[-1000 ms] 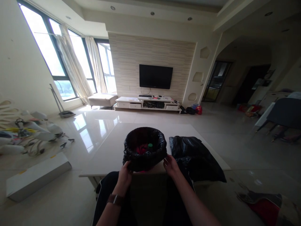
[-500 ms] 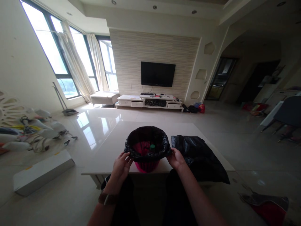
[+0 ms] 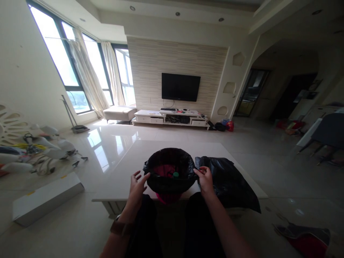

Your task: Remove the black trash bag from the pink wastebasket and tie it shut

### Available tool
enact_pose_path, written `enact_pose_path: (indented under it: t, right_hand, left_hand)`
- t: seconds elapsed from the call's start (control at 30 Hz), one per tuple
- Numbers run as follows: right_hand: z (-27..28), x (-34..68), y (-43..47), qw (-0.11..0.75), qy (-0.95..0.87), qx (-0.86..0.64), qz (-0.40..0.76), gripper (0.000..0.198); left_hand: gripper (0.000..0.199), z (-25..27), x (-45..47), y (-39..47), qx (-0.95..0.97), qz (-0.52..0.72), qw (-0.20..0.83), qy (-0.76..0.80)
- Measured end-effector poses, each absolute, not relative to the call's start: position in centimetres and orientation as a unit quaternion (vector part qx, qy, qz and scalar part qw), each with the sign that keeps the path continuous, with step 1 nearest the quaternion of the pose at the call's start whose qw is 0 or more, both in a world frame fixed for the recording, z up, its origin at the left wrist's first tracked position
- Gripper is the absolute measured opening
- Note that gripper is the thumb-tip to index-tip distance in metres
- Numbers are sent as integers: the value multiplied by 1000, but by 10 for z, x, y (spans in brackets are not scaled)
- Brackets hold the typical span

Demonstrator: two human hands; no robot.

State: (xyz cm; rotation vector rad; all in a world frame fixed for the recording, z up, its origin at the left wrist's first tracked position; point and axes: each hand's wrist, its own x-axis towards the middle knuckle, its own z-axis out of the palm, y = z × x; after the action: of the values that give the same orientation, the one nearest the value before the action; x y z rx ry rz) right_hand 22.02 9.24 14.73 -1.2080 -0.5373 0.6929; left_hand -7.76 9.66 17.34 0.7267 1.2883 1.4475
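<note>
Spare black bag just right of lined bin.

Home living room. Flat-screen TV mounted on striped feature wall, low white TV cabinet beneath with clutter on top. Tall windows with pale curtains on left, white bench under them. Glossy tiled floor, recessed ceiling lights. White low table in middle. Arched opening on right, dark doorway beyond. Household bits strewn on floor at left.
</note>
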Motion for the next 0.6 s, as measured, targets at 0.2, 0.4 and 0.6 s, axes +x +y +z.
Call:
enact_pose_path:
  t: [0.2,0.4,0.6]
  right_hand:
    - [130,220,72,680,-208,-569,412,86]
    - [113,217,23,684,-280,-560,374,67]
    - [83,227,-35,684,-263,-588,342,58]
  left_hand:
    - [71,167,-63,84,306,571,605,463]
    - [61,146,-79,49,265,555,610,500]
    - [56,100,-107,12,301,493,598,556]
